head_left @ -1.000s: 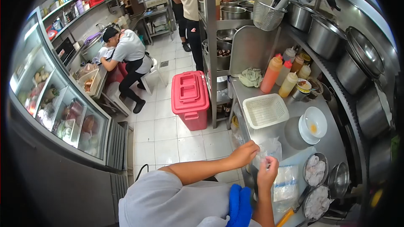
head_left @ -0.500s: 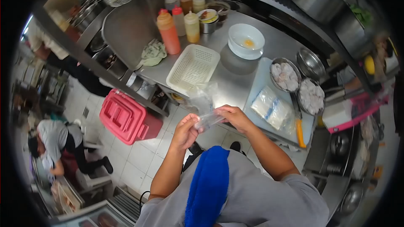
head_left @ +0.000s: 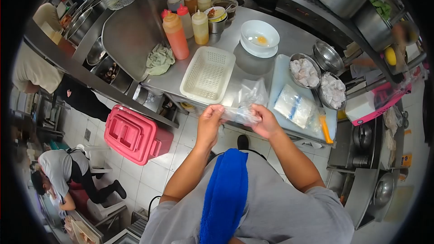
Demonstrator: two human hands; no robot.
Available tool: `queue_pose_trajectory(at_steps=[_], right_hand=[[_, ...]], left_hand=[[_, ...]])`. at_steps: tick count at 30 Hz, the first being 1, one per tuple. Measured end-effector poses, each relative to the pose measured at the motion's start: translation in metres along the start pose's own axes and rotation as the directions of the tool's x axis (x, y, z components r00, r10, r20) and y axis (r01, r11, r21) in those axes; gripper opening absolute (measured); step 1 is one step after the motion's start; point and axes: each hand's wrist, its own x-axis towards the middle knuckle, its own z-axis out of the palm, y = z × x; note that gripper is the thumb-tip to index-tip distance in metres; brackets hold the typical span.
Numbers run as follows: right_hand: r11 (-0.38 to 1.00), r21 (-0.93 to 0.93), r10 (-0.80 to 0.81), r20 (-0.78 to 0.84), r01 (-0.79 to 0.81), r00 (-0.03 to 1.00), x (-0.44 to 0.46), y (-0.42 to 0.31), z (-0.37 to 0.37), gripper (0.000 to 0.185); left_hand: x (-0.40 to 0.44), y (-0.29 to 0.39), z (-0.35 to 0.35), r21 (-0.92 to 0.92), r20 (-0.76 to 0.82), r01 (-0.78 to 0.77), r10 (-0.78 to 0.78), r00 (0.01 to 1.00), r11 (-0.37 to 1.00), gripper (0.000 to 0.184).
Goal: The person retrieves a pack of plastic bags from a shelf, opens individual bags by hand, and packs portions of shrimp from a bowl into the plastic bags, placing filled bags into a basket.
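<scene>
A clear plastic bag (head_left: 246, 101) is stretched between my two hands, just off the front edge of the steel counter (head_left: 172, 79). My left hand (head_left: 210, 124) pinches one side of its opening, and my right hand (head_left: 266, 121) grips the other side. The bag's loose end rises toward the counter. Behind my left hand sits a white perforated basket (head_left: 208, 74) with nothing in it. To the right of my right hand, a pack of clear bags (head_left: 293, 105) lies on a pale cutting board (head_left: 279, 81), beside a knife with an orange handle (head_left: 325, 129).
Two metal bowls of pale, shrimp-like food (head_left: 304, 73) stand at the board's far end. A white bowl with egg yolk (head_left: 260, 38) and several squeeze bottles (head_left: 176, 36) are farther back. On the floor is a lidded red bin (head_left: 131, 133). Another person (head_left: 68, 162) bends at lower left.
My hands have moved apart and slightly up, spreading the bag wider between them. My right hand has shifted right. The view has tilted a little.
</scene>
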Motion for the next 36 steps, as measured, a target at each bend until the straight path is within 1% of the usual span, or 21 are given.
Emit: queue_pose_trajectory(at_steps=[1, 2, 3, 4, 6, 7, 9, 10, 12, 16, 18, 19, 23, 25, 26, 27, 29, 32, 34, 35, 36], right_hand=[[1.000, 0.003, 0.004, 0.004, -0.004, 1.000, -0.002, -0.004, 0.004, 0.013], [0.922, -0.388, -0.005, -0.024, -0.005, 1.000, -0.005, -0.013, 0.013, 0.011], [0.696, -0.717, -0.024, -0.043, -0.014, 0.999, -0.008, -0.023, 0.024, 0.010], [0.699, -0.715, -0.017, -0.039, -0.016, 0.999, -0.010, -0.030, 0.036, 0.010], [0.360, -0.925, -0.200, -0.203, -0.121, 0.959, -0.008, -0.040, 0.056, 0.014], [0.363, -0.924, -0.198, -0.200, -0.118, 0.960, -0.003, -0.042, 0.049, 0.014], [0.800, -0.596, -0.262, -0.241, 0.071, 0.935, 0.010, -0.047, 0.033, 0.015], [0.800, -0.596, -0.255, -0.236, 0.068, 0.938, 0.012, -0.049, 0.031, 0.015], [0.879, -0.458, -0.190, -0.090, 0.128, 0.978, 0.016, -0.049, 0.028, 0.016], [0.926, -0.377, -0.044, -0.051, 0.021, 0.998, 0.014, -0.041, 0.016, 0.019], [0.444, -0.892, -0.116, 0.041, 0.089, 0.992, 0.011, -0.035, 0.011, 0.020], [0.254, -0.967, -0.220, -0.060, -0.002, 0.974, 0.007, -0.040, 0.027, 0.021], [0.187, -0.977, -0.412, -0.169, -0.099, 0.896, 0.022, -0.039, 0.005, 0.015], [0.568, -0.821, -0.477, -0.269, 0.060, 0.836, 0.029, -0.036, -0.006, 0.013], [0.568, -0.820, -0.478, -0.269, 0.061, 0.836, 0.029, -0.039, -0.006, 0.013], [0.695, -0.702, -0.458, -0.265, 0.156, 0.849, 0.027, -0.044, -0.005, 0.014], [0.800, -0.551, -0.436, -0.260, 0.238, 0.861, 0.023, -0.046, -0.003, 0.015], [0.751, -0.595, -0.465, -0.171, 0.285, 0.869, 0.014, -0.043, 0.002, 0.020], [0.356, -0.915, -0.490, -0.011, 0.189, 0.871, 0.003, -0.039, 0.015, 0.024], [0.219, -0.974, -0.467, -0.056, 0.054, 0.883, -0.001, -0.041, 0.023, 0.028], [0.223, -0.974, -0.470, -0.063, 0.049, 0.881, 0.001, -0.039, 0.020, 0.028]], left_hand=[[0.002, 0.004, 0.002, 0.003, -0.006, -0.002, 0.002, 1.000, 1.000, 0.008], [0.007, 0.008, 0.003, -0.125, 0.020, -0.025, 0.027, 0.999, 0.992, 0.008], [0.010, 0.011, 0.003, -0.252, 0.040, -0.045, 0.057, 0.998, 0.967, 0.009], [0.011, 0.012, 0.002, -0.249, 0.032, -0.048, 0.058, 0.998, 0.967, 0.009], [0.013, 0.013, 0.001, -0.264, 0.135, -0.019, 0.056, 0.989, 0.964, 0.013], [0.013, 0.012, 0.002, -0.260, 0.131, -0.021, 0.057, 0.990, 0.965, 0.013], [0.016, 0.009, 0.004, 0.323, 0.281, -0.118, 0.024, 0.959, 0.939, 0.016], [0.017, 0.007, 0.009, 0.323, 0.274, -0.120, 0.029, 0.961, 0.939, 0.016], [0.017, 0.004, 0.020, 0.683, 0.132, -0.174, 0.115, 0.985, 0.710, 0.014], [0.029, 0.005, 0.023, 0.583, -0.038, -0.153, 0.215, 0.976, 0.798, 0.011], [0.032, 0.001, 0.034, 0.397, -0.057, -0.310, 0.360, 0.931, 0.864, 0.011], [0.031, -0.002, 0.034, 0.401, -0.062, -0.308, 0.361, 0.931, 0.863, 0.011], [0.035, -0.016, 0.029, 0.162, -0.038, -0.047, 0.054, 0.998, 0.986, 0.012], [0.035, -0.017, 0.029, 0.099, 0.024, 0.035, -0.037, 0.999, 0.994, 0.012], [0.033, -0.014, 0.031, 0.261, 0.053, -0.062, 0.049, 0.997, 0.963, 0.013], [0.033, -0.012, 0.032, 0.412, 0.096, -0.158, 0.130, 0.987, 0.897, 0.015], [0.035, -0.014, 0.029, 0.552, 0.113, -0.233, 0.205, 0.972, 0.801, 0.017], [0.036, -0.009, 0.037, 0.754, 0.099, -0.296, 0.344, 0.934, 0.586, 0.020], [0.039, -0.007, 0.038, 0.826, 0.062, -0.279, 0.413, 0.909, 0.490, 0.022], [0.043, -0.009, 0.035, 0.845, 0.153, -0.390, 0.532, 0.833, 0.367, 0.027], [0.046, -0.010, 0.034, 0.844, 0.251, -0.484, 0.628, 0.736, 0.230, 0.032]])
